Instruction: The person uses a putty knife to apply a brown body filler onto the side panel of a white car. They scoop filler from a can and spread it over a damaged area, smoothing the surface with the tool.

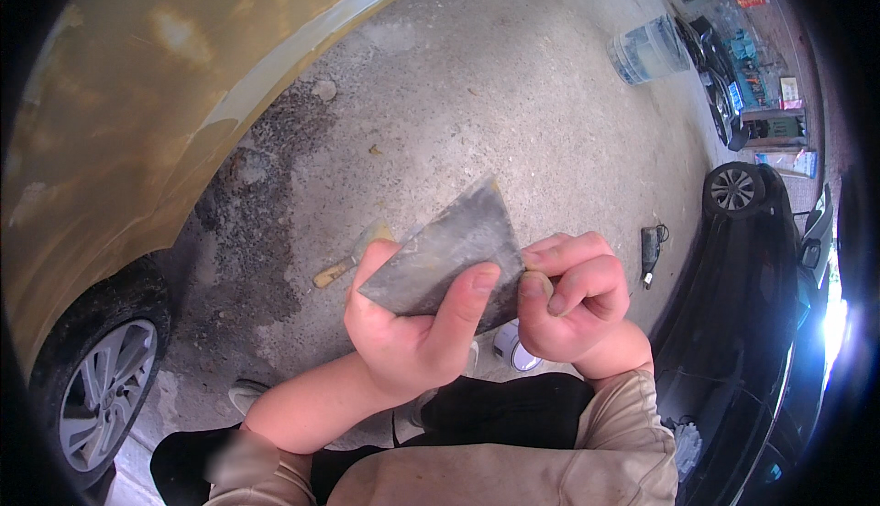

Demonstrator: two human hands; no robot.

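Note:
In the head view my left hand [417,332] grips a thin grey rectangular plate [440,240], its thumb lying across the face. My right hand [568,300] is at the plate's right edge, fingers curled and pinched at the corner. On the ground behind my left hand lies a putty knife [335,269] with a wooden handle, its blade partly hidden. A white round can [513,350] shows below the plate, partly covered by my hands.
A car's yellowish body panel [137,93] and wheel [105,396] flank me on the left, a dark car [733,341] on the right. A translucent bucket [646,48] stands further off on the concrete ground [477,103]. A black power tool [651,254] lies near the dark car.

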